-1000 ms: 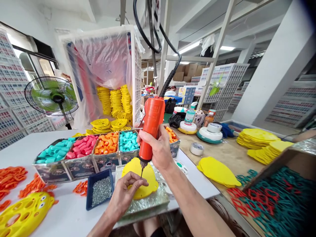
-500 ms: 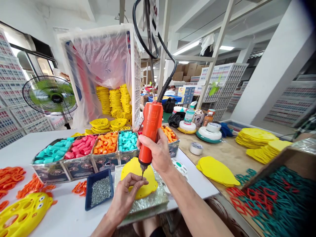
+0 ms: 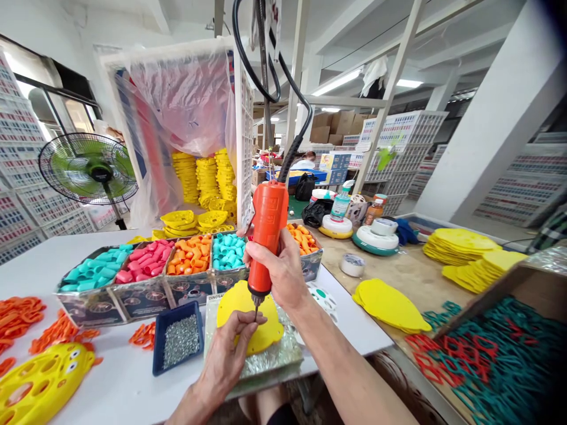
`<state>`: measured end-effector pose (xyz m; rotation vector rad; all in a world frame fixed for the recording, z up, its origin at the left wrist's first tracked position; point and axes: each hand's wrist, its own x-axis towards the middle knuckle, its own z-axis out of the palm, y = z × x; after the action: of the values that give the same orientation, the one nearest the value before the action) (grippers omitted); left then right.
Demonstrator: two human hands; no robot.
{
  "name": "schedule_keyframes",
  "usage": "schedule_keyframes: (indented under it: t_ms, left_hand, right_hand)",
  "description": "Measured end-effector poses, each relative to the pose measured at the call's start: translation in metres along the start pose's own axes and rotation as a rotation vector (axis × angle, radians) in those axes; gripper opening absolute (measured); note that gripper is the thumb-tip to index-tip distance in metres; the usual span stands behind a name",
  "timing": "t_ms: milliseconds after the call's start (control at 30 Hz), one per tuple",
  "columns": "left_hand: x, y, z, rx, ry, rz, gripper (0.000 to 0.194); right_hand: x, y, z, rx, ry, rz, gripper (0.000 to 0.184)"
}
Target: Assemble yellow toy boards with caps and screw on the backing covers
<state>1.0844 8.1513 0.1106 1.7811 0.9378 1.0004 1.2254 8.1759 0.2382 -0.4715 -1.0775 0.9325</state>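
My right hand (image 3: 287, 274) is wrapped round an orange-red electric screwdriver (image 3: 268, 218), which points down with its cable running upward. Its bit ends at the fingertips of my left hand (image 3: 225, 348). Thumb and fingers of that hand are pinched there, over a yellow flat plastic piece (image 3: 268, 333); whatever small thing they hold is hidden. The yellow piece lies on a block wrapped in clear plastic (image 3: 283, 357) at the table's front edge. Left of it stands a dark blue tray (image 3: 158, 336) with small metal screws (image 3: 181, 342).
Behind the hands, a row of bins (image 3: 146, 304) holds teal, pink and orange plastic parts. A yellow animal-faced shell (image 3: 48, 375) and orange parts (image 3: 18, 319) lie left. Rightward are yellow plates (image 3: 385, 304), a tape roll (image 3: 352, 265) and a carton of teal and red parts (image 3: 509, 354).
The screwdriver's upper end has tilted slightly to the left, with its cable. Both hands keep nearly the same place over the yellow piece.
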Motion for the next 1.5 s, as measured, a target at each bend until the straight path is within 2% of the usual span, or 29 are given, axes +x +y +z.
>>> schedule_keyframes:
  t_ms: [133,267,367,467,867,1300,1500]
  left_hand:
    - [0.003,0.002,-0.002,0.016,0.061,0.01,0.021]
    - [0.011,0.004,-0.017,0.1,0.14,0.018,0.022]
    - [0.017,0.001,-0.029,0.2,0.054,0.0,0.022]
    - [0.018,-0.005,-0.034,0.318,-0.041,0.061,0.022]
    - [0.015,-0.014,-0.029,0.352,-0.036,0.099,0.026]
    - [0.013,-0.022,-0.025,0.38,0.005,0.141,0.021]
    - [0.011,-0.025,-0.025,0.368,0.01,0.14,0.02]
  right_hand:
    - [-0.001,0.003,0.0,-0.015,0.002,0.002,0.032]
    - [-0.006,0.005,-0.002,-0.019,0.006,0.021,0.032]
    - [-0.013,0.006,-0.002,-0.021,-0.018,0.021,0.032]
    - [-0.021,0.009,-0.003,-0.029,-0.026,0.03,0.03]
    - [-0.038,0.03,-0.009,-0.048,-0.056,0.09,0.035]
    - [-0.047,0.03,-0.006,-0.081,-0.123,0.091,0.027]
    - [-0.051,0.037,-0.009,-0.071,-0.109,0.11,0.02]
